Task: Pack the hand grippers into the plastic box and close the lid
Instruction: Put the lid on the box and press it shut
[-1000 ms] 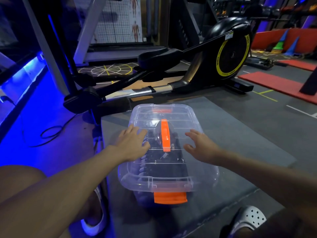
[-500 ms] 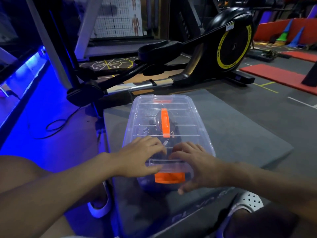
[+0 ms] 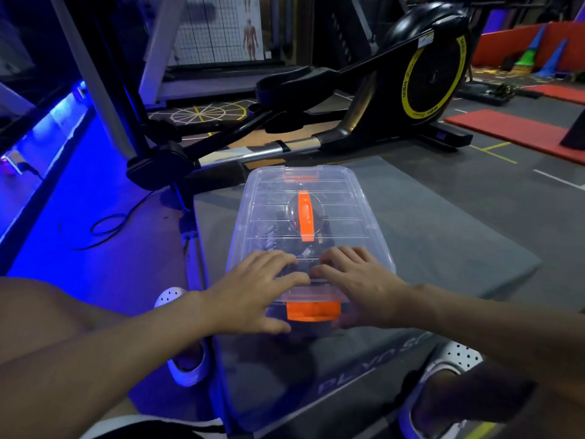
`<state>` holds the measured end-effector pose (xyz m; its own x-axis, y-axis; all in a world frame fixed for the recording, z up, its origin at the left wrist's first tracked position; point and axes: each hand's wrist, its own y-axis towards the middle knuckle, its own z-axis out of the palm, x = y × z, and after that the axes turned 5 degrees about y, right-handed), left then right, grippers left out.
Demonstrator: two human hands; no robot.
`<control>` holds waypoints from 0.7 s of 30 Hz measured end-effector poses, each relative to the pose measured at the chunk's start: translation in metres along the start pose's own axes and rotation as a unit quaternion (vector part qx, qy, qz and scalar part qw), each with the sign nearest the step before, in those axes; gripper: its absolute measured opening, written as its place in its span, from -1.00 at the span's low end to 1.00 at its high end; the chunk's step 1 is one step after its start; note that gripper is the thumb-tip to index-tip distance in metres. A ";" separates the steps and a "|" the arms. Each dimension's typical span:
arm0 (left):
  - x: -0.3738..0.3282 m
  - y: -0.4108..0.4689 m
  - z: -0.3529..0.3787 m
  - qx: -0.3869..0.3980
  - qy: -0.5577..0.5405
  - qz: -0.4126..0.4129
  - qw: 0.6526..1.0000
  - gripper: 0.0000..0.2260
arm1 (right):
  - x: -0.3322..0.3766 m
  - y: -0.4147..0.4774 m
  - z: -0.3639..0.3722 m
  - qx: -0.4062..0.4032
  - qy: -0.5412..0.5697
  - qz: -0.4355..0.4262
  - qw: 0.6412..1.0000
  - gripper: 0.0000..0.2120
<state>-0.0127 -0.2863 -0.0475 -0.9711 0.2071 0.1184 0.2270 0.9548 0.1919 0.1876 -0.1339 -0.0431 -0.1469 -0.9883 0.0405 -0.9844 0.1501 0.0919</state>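
Hand grippers (image 3: 276, 236) lie inside the clear plastic box (image 3: 235, 252), showing only as dark shapes through the clear lid (image 3: 348, 210); how many there are cannot be told. The lid sits on the box, which stands lengthwise on a grey mat (image 3: 443, 242) at the middle of the view, its long axis running from 6 to 12 o'clock. An orange carry handle (image 3: 305, 216) lies along the middle of the lid. One orange latch (image 3: 313, 311) sits on the near end at 6 o'clock, a second latch (image 3: 300, 178) on the far end at 12 o'clock.

Both hands are on the near end of the lid. The left hand (image 3: 256, 296) lies at 7 o'clock of the box, fingers bent over the top and thumb tucked below the rim just beside the near latch, gripping the lid. The right hand (image 3: 361, 286) mirrors it at 5 o'clock, fingers bent on top and thumb below the rim on the other side of that latch. The fingertips of the two hands nearly meet above the latch.

White perforated clogs flank the mat, one (image 3: 185, 369) at 7 o'clock and one (image 3: 456, 359) at 5 o'clock. A black and yellow elliptical trainer (image 3: 427, 74) stands beyond the box, from 12 to 2 o'clock. A dark cable (image 3: 104, 226) loops on the blue-lit floor at 9 o'clock, and red mats (image 3: 512, 128) lie at 3 o'clock.
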 end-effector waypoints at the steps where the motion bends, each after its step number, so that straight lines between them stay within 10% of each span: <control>1: -0.001 0.001 0.000 -0.009 -0.006 -0.002 1.000 -0.37 | 0.000 0.000 0.001 -0.011 0.002 -0.002 1.000 -0.18; 21: 0.003 0.007 0.007 -0.079 -0.009 0.033 0.996 -0.60 | -0.012 -0.004 -0.007 -0.012 0.104 -0.019 0.994 -0.49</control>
<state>-0.0144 -0.2773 -0.0529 -0.9548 0.2731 0.1176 0.2970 0.8938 0.3359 0.1944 -0.1224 -0.0371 -0.0839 -0.9667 0.2419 -0.9860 0.1157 0.1203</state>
